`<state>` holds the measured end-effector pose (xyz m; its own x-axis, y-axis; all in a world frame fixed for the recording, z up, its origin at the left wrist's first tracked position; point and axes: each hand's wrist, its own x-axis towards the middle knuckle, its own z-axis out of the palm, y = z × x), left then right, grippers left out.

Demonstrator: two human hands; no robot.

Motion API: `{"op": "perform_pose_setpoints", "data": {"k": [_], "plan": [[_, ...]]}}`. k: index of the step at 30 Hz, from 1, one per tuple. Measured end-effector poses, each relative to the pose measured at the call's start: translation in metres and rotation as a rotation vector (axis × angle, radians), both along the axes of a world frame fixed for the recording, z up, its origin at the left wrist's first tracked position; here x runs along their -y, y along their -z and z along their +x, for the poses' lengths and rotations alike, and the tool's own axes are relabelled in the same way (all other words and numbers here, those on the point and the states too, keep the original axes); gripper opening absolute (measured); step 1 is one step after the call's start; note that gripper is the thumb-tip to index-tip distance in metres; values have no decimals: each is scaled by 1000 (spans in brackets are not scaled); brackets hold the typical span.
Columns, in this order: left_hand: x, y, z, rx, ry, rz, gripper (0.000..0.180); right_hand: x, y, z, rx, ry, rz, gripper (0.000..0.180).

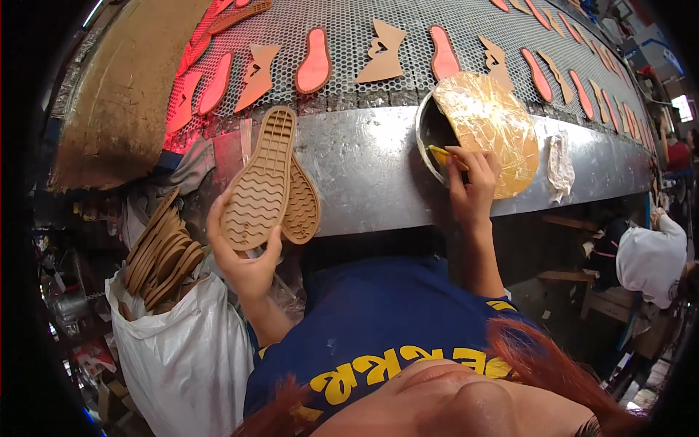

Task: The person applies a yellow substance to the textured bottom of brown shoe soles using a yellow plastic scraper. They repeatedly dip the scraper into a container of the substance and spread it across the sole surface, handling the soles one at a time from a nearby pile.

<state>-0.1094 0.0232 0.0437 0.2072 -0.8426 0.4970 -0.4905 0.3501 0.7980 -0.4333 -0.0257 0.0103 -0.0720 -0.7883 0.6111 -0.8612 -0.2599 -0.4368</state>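
Note:
My left hand [246, 268] grips a tan shoe sole [256, 191] by its edges, with the wavy tread facing up. A second tan sole [303, 205] shows partly behind it; whether I hold that one too I cannot tell. The fingers of my right hand [473, 182] pinch a small yellow thing [440, 154] at the opening of a round metal pot [421, 135]. Its kind is unclear, as its lower part is hidden. A brown cover [502, 127] wrapped in clear film lies over most of the pot.
Beyond the metal ledge [364, 171], a mesh conveyor [284, 44] carries rows of insoles [314, 62] and tan cut pieces [384, 54]. A crumpled white wrapper [560, 167] lies right of the pot. At left stands a white sack [178, 357] of soles. Another person [652, 258] sits far right.

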Motion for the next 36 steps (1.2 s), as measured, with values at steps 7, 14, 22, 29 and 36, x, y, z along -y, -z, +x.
{"op": "perform_pose_setpoints", "data": {"k": [7,14,22,29,36], "plan": [[33,-39,-20,-179,18,-492,61,-1,8,-2,281,0,-2,17],[62,-30,-39,-325,-57,-294,40,-4,10,-6,838,-97,142,10],[75,0,-72,-5,294,544,28,4,2,-20,1559,-205,-228,16],[74,45,-66,-696,634,607,29,9,-4,-27,1788,-447,-257,28],[47,29,-79,-1073,1019,724,47,-1,-29,17,795,-331,-487,37]]}}
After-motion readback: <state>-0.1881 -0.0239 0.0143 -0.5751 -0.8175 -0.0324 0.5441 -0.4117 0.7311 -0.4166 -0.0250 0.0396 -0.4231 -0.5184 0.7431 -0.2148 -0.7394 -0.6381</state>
